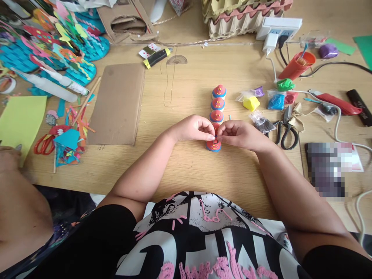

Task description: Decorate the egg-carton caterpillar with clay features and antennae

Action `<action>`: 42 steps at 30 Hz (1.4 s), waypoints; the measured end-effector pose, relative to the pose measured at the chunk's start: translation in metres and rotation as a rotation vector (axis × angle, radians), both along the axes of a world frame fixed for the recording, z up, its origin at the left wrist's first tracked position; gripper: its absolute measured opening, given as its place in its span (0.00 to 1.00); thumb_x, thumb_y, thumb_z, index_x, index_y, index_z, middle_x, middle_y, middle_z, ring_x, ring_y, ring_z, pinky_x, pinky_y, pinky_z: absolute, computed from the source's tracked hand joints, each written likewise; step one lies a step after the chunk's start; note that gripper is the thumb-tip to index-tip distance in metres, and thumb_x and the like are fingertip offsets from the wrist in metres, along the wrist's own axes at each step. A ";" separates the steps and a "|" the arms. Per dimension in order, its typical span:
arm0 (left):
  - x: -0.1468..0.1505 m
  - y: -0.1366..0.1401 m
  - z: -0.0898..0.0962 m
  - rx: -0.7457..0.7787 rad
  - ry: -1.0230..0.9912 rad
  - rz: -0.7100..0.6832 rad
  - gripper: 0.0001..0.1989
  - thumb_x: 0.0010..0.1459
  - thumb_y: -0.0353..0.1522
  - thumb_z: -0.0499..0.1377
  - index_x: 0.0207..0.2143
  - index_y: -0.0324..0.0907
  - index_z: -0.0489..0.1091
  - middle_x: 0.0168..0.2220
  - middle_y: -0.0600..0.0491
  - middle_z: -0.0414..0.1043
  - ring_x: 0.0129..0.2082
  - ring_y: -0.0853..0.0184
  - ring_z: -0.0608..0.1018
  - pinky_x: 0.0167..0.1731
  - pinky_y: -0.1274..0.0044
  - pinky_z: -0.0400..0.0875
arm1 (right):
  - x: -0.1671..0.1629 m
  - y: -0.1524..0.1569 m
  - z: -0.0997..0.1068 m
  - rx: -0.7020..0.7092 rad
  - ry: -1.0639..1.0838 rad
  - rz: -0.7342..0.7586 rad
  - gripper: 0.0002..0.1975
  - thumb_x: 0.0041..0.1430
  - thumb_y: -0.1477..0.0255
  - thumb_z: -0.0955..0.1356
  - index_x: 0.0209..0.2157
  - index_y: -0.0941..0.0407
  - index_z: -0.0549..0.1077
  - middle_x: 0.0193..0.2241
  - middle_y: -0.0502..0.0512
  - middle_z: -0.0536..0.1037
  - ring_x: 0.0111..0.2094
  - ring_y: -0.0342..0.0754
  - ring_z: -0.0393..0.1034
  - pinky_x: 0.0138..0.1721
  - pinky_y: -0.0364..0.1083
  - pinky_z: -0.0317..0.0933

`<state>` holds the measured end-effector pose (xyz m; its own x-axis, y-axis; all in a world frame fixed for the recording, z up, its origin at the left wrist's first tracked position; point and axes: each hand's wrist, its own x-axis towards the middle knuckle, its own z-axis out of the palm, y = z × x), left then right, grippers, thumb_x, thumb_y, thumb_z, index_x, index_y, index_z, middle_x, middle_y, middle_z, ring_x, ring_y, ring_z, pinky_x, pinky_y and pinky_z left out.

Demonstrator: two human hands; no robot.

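Note:
Several small red domes with blue rims and yellow smiling faces stand in a column on the table, among them the nearest dome (214, 146) and the farthest dome (219, 91). My left hand (195, 128) and my right hand (238, 135) meet above the near end of this column. Thumb and fingers of each hand are pinched together, their tips almost touching. Whatever lies between the fingertips is too small to make out. Another dome (216, 127) shows partly behind my fingers.
Right of the domes lie a yellow clay packet (251, 103), a blue clay packet (276, 101) and black-handled scissors (287, 130). A cardboard sheet (116, 104), red scissors (45, 145) and paper scraps (68, 143) are on the left. Another person's arm (20, 209) rests at far left.

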<state>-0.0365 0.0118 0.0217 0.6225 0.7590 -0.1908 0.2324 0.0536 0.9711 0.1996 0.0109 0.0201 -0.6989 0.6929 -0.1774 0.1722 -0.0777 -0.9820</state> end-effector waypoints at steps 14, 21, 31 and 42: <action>-0.002 0.001 0.001 0.005 -0.010 -0.011 0.08 0.50 0.34 0.71 0.31 0.38 0.82 0.30 0.52 0.82 0.30 0.71 0.79 0.34 0.79 0.73 | 0.001 0.001 0.005 0.029 -0.080 0.029 0.16 0.55 0.57 0.77 0.35 0.56 0.79 0.30 0.52 0.82 0.30 0.44 0.70 0.33 0.46 0.63; -0.002 0.002 -0.001 0.003 0.003 0.002 0.09 0.50 0.34 0.71 0.31 0.38 0.81 0.29 0.53 0.80 0.30 0.72 0.78 0.33 0.79 0.71 | 0.000 0.000 0.003 0.025 -0.057 0.013 0.17 0.54 0.58 0.78 0.34 0.56 0.77 0.26 0.49 0.79 0.27 0.42 0.67 0.30 0.44 0.59; -0.002 0.002 -0.002 -0.001 0.010 -0.001 0.11 0.51 0.36 0.72 0.31 0.37 0.79 0.31 0.53 0.80 0.31 0.71 0.78 0.35 0.78 0.71 | 0.001 0.000 0.005 0.038 -0.062 0.021 0.17 0.56 0.58 0.78 0.34 0.57 0.79 0.27 0.51 0.79 0.28 0.43 0.67 0.32 0.44 0.60; 0.002 0.000 0.001 0.010 0.009 0.002 0.13 0.50 0.39 0.72 0.30 0.37 0.80 0.30 0.52 0.81 0.30 0.70 0.78 0.34 0.77 0.72 | 0.001 -0.001 0.006 0.045 -0.029 -0.027 0.17 0.59 0.57 0.76 0.33 0.57 0.75 0.23 0.46 0.71 0.24 0.39 0.58 0.28 0.44 0.52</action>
